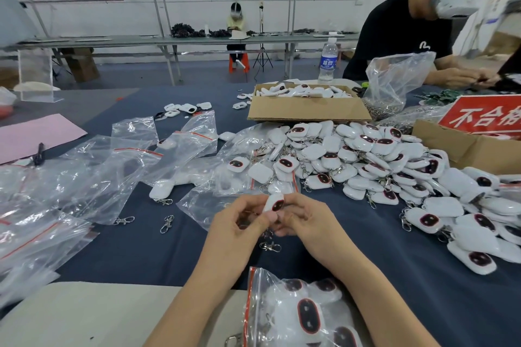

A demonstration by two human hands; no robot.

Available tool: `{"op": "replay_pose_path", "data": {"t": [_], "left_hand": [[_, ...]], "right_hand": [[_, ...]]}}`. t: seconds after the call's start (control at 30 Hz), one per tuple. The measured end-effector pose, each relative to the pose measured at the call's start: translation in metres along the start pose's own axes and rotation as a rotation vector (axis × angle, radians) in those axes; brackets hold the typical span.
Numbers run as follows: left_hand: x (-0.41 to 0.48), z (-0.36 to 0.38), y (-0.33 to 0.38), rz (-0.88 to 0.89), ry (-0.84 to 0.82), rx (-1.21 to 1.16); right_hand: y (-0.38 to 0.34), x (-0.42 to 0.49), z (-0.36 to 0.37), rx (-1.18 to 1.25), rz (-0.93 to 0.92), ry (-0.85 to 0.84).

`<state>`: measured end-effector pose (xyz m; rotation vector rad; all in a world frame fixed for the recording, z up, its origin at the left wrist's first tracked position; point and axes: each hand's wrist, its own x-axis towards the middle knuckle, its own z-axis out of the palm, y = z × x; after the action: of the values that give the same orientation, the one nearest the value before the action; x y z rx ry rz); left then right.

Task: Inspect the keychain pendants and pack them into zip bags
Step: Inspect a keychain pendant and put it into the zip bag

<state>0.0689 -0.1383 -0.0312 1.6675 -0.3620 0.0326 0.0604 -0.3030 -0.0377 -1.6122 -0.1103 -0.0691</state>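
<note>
Both my hands hold one white keychain pendant (275, 203) with a dark oval face, just above the blue table cloth. My left hand (239, 222) pinches its lower left side, and my right hand (304, 218) grips its right side. Its metal clasp (271, 246) dangles below my fingers. A large heap of the same pendants (394, 166) spreads across the right of the table. A zip bag (298, 310) with several pendants inside lies at the near edge, between my forearms. Empty zip bags (84, 172) lie scattered on the left.
A cardboard box (307, 108) of white shells stands behind the heap. Another box (462, 146) with a red sign (485, 114) sits at the right. Loose clasps (166, 224) lie on the cloth. A water bottle (328, 60) and a seated person (400, 34) are at the back right.
</note>
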Motion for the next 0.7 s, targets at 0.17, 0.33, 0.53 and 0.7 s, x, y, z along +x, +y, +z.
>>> {"op": "replay_pose_path", "data": {"t": [0.17, 0.33, 0.53, 0.7], "left_hand": [[-0.004, 0.004, -0.002, -0.017, -0.086, 0.071], [-0.004, 0.005, -0.003, -0.029, -0.086, 0.07], [0.0, 0.002, -0.003, 0.04, 0.007, 0.079], [0.003, 0.002, -0.004, -0.077, -0.037, 0.034]], "right_hand": [[-0.007, -0.004, -0.002, 0.106, 0.001, -0.049], [-0.007, -0.004, -0.002, 0.065, 0.016, -0.022], [-0.009, -0.004, 0.002, 0.005, -0.012, -0.033], [-0.008, -0.002, 0.009, -0.021, 0.016, -0.009]]}}
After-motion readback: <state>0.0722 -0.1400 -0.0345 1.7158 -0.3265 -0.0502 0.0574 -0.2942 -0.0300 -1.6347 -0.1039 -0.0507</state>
